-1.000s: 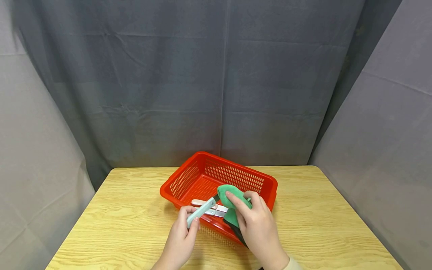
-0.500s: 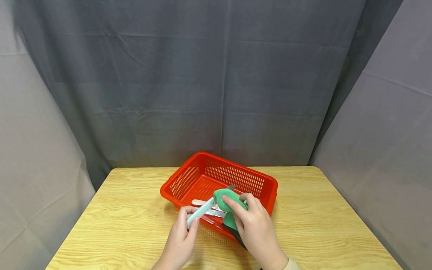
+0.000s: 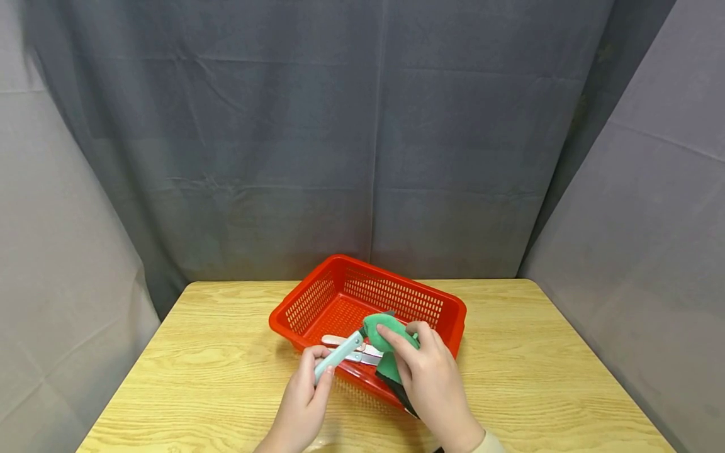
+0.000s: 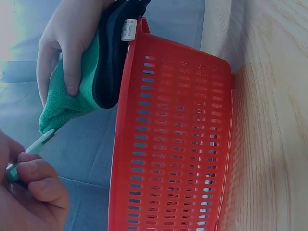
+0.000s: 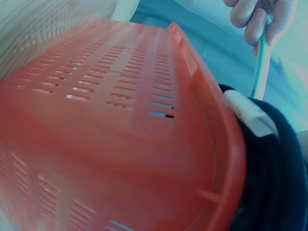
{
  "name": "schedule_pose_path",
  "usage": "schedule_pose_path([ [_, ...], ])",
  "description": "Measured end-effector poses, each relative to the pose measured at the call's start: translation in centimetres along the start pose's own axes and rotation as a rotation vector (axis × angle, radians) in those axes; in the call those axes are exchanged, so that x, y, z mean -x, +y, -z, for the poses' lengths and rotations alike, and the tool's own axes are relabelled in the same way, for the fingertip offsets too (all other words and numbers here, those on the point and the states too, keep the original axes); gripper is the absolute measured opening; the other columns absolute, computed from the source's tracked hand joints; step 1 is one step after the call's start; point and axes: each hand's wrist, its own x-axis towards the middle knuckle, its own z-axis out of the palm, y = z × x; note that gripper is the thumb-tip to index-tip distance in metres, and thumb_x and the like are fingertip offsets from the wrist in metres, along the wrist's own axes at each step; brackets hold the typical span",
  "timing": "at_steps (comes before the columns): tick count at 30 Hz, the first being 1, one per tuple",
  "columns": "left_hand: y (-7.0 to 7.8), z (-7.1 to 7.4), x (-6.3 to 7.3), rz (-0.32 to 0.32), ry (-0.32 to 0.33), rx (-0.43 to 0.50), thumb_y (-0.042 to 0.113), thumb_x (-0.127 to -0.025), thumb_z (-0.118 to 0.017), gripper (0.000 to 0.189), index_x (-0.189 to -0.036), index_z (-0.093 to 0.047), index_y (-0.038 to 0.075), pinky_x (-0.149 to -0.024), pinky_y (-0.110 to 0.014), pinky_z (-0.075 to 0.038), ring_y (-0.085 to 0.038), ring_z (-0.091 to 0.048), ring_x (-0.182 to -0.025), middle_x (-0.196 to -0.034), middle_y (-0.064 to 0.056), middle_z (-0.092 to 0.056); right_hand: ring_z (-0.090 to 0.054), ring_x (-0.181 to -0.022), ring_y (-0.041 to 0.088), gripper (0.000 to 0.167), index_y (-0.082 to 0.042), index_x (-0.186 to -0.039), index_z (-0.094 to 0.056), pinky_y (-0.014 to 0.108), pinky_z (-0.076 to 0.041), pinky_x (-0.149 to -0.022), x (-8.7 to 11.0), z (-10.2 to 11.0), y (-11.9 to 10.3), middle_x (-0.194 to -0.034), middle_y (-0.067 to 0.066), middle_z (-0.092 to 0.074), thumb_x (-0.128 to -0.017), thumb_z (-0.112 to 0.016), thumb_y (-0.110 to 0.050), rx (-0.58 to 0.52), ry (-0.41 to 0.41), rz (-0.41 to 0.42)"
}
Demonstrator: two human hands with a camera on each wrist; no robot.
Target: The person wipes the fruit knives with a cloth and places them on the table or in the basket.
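Note:
My left hand (image 3: 303, 396) grips the pale blue handle of a folding knife (image 3: 338, 357), its blade angled up to the right over the basket. With thumb and fingers my right hand (image 3: 435, 380) pinches a green cloth (image 3: 385, 330) folded around the blade. A bit of dark blade shows beside the handle, and the tip peeks out beyond the cloth. The cloth's black underside and white tag (image 4: 129, 30) hang by the basket rim in the left wrist view. Below, a pink-handled knife (image 3: 333, 340) and a second pale-handled knife (image 3: 354, 357) lie in the red basket (image 3: 286, 325).
The slotted plastic basket stands at an angle on a wood-grain table (image 3: 215, 352), its near side under my hands. A grey curtain (image 3: 283, 157) hangs behind the table, with lighter cloth walls at left and right.
The cloth slid down the blade to the handle, uncovering the tip, then moved back up slightly, baring blade near the handle. The left hand and the basket have stayed in place.

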Motion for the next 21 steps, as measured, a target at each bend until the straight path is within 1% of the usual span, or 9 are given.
schedule_pose_path([
  [6,-0.1,0.0,0.0,-0.014,0.006,0.014,0.002,-0.104,-0.054,0.017,-0.12,-0.053,0.007,-0.058,-0.018,-0.037,0.001,-0.038,-0.064,-0.077,0.008,-0.048,-0.057,-0.082,0.021,0.06,-0.027,-0.128,-0.073,0.033,-0.053,-0.065,-0.1,0.1,0.6,-0.102,0.01,-0.058,-0.077,-0.086,0.002,0.012,0.04,-0.025],
  [10,-0.1,0.0,0.0,-0.01,0.004,0.02,0.002,-0.104,-0.054,0.017,-0.121,-0.053,0.007,-0.057,-0.019,-0.037,0.001,-0.038,-0.064,-0.078,0.007,-0.049,-0.056,-0.079,0.021,0.06,-0.024,-0.127,-0.074,0.034,-0.054,-0.065,-0.3,0.2,1.0,-0.101,0.011,-0.057,-0.075,-0.087,0.003,0.023,0.055,-0.056],
  [16,-0.1,-0.1,0.0,-0.002,0.007,0.029,0.004,-0.105,-0.054,0.017,-0.121,-0.052,0.007,-0.057,-0.018,-0.038,0.0,-0.039,-0.064,-0.079,0.006,-0.049,-0.055,-0.077,0.024,0.06,-0.024,-0.126,-0.074,0.036,-0.051,-0.065,-0.4,0.2,1.3,-0.1,0.012,-0.056,-0.075,-0.086,0.005,0.051,0.082,-0.083],
  [21,-0.1,-0.2,0.0,0.0,0.024,0.03,0.003,-0.104,-0.054,0.017,-0.121,-0.052,0.006,-0.057,-0.019,-0.039,-0.001,-0.04,-0.065,-0.083,0.004,-0.052,-0.056,-0.08,0.026,0.06,-0.023,-0.126,-0.074,0.039,-0.054,-0.066,-0.5,0.6,1.3,-0.101,0.013,-0.056,-0.075,-0.086,0.006,0.05,0.116,-0.104],
])
